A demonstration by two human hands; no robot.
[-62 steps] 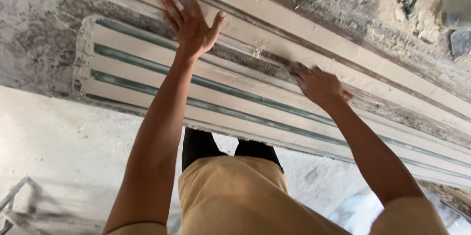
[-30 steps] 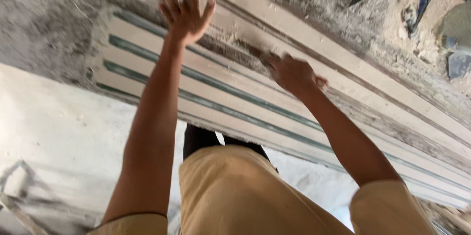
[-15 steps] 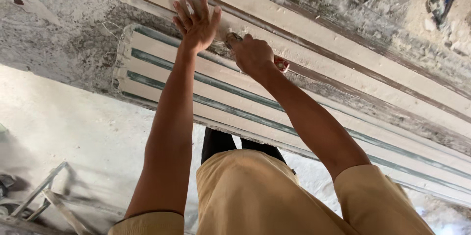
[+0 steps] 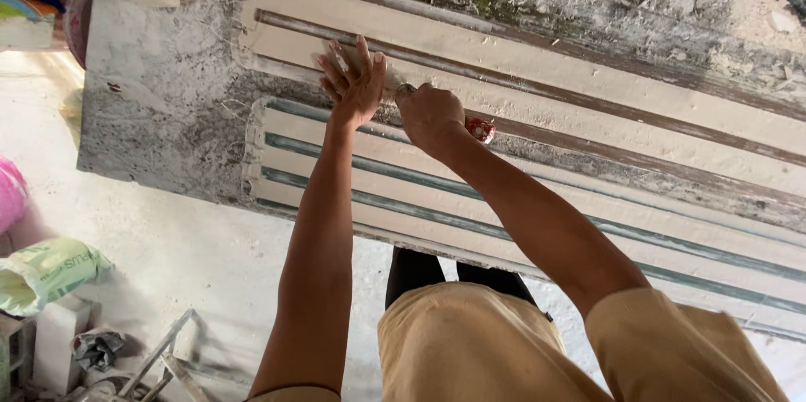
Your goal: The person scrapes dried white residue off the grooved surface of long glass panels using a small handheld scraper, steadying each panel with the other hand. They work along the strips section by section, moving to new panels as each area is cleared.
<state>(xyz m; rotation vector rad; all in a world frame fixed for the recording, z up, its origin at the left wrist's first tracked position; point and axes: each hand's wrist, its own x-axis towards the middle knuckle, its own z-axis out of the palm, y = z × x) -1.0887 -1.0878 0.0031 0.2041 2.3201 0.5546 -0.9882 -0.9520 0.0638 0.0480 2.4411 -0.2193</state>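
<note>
Left hand (image 4: 354, 83) lies flat with fingers spread, pressed on the far long cream plaster moulding strip with brown grooves (image 4: 588, 75), close to that strip's left end. We note the near cream plaster moulding strip with grey-green grooves (image 4: 537, 217) lying just beside it, parallel, on the rough grey dusty counter (image 4: 159, 108). Right hand (image 4: 430, 112) is curled into a fist around a small tool with a red handle end (image 4: 480, 128); its working tip is hidden under the hand, so we cannot tell its kind. Both hands sit almost touching, at the same spot on the far strip.

Change noted: half a second ago the right hand was already beside the left; one second ago it was well apart, farther right along the strip, and two seconds ago farther right again. We judge that it has travelled leftward along the groove to the strip's end. The left hand has kept its spread, bracing pose throughout. Our view has also shifted left, now showing floor clutter and a pale green bag (image 4: 50, 272).
</note>
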